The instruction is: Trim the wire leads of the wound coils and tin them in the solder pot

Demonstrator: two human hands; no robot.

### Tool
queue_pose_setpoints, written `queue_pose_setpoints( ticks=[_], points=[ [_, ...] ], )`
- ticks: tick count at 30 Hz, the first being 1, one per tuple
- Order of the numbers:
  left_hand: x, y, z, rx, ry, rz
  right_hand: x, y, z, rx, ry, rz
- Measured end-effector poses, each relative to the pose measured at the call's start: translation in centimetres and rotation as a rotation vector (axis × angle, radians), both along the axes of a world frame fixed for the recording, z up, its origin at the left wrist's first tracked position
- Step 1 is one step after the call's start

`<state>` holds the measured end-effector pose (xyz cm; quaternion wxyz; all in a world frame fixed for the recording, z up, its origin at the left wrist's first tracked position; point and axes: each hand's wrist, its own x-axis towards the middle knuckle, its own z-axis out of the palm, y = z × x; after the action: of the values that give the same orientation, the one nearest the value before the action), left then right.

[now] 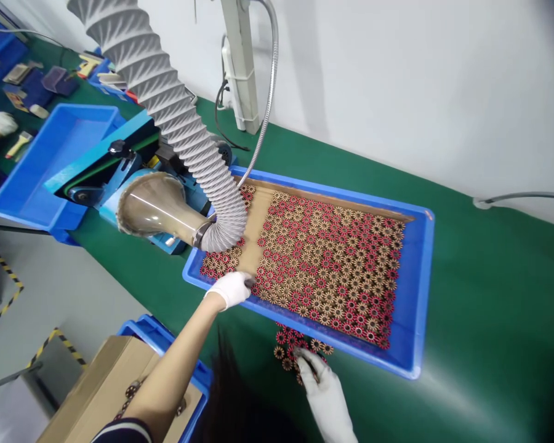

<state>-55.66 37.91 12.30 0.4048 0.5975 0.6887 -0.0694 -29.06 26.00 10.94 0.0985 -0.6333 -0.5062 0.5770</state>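
A blue tray (423,271) lined with cardboard holds rows of small toothed rings (327,258), some red and some copper-brown. My left hand (233,289), in a white glove with dark fingertips, is at the tray's near edge beside a bare strip of cardboard (255,231). Its fingers are curled, and whatever they hold is hidden. On the green table in front of the tray lies a loose pile of the same rings (289,339). My gloved right hand (321,384) reaches into this pile, thumb and fingers bent around rings partly hidden by the glove.
A ribbed grey hose (180,123) with a brown funnel hood (161,206) hangs over a blue belt machine (106,160). Beyond it stands another blue tray (60,160). At lower left is a cardboard-lined blue crate (198,384). Another person's gloved hand (0,123) shows far left.
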Motion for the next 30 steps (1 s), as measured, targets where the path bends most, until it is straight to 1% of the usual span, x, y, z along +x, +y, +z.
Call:
queue_pose_setpoints(
  ticks=[2, 3, 5, 7, 8, 10, 13, 15, 17, 20, 23, 26, 30],
  points=[
    [0.0, -0.8, 1.2, 0.064, -0.02, 0.045, 0.7, -0.3, -0.2, 0.032, -0.023, -0.016],
    [0.2, -1.5, 1.9, 0.098, -0.022, 0.065, 1.1, -0.4, -0.3, 0.065, -0.06, -0.035],
    [1.1, -3.8, 3.0, 0.137, -0.017, 0.09, 2.0, -0.6, -0.6, 0.157, -0.217, -0.089],
    [2.6, -6.6, 3.3, 0.105, -0.018, 0.067, 2.8, -0.7, -0.9, 0.218, -0.443, -0.151],
    [3.5, -8.1, 3.0, 0.066, -0.018, 0.038, 3.0, -0.7, -1.1, 0.215, -0.544, -0.179],
    [5.4, -10.9, 1.7, -0.012, 0.001, -0.024, 3.4, -0.6, -1.4, 0.157, -0.65, -0.214],
    [8.2, -13.5, -0.9, -0.048, 0.071, -0.065, 3.6, -0.2, -2.0, 0.073, -0.654, -0.235],
    [9.8, -14.2, -2.2, -0.03, 0.124, -0.06, 3.7, 0.1, -2.3, 0.047, -0.658, -0.258],
    [10.9, -14.4, -2.9, -0.005, 0.154, -0.056, 3.8, 0.3, -2.5, 0.026, -0.685, -0.304],
    [11.6, -14.0, -2.8, 0.027, 0.151, -0.086, 4.3, 0.6, -2.9, -0.022, -0.716, -0.377],
    [11.7, -13.6, -2.4, 0.038, 0.129, -0.154, 5.2, 1.0, -3.5, -0.074, -0.695, -0.404],
    [11.8, -13.4, -2.3, 0.033, 0.129, -0.206, 6.3, 1.4, -4.3, -0.08, -0.639, -0.356],
    [11.4, -13.8, -2.3, 0.039, 0.136, -0.198, 7.2, 1.4, -5.1, -0.01, -0.552, -0.203]
  ],
)
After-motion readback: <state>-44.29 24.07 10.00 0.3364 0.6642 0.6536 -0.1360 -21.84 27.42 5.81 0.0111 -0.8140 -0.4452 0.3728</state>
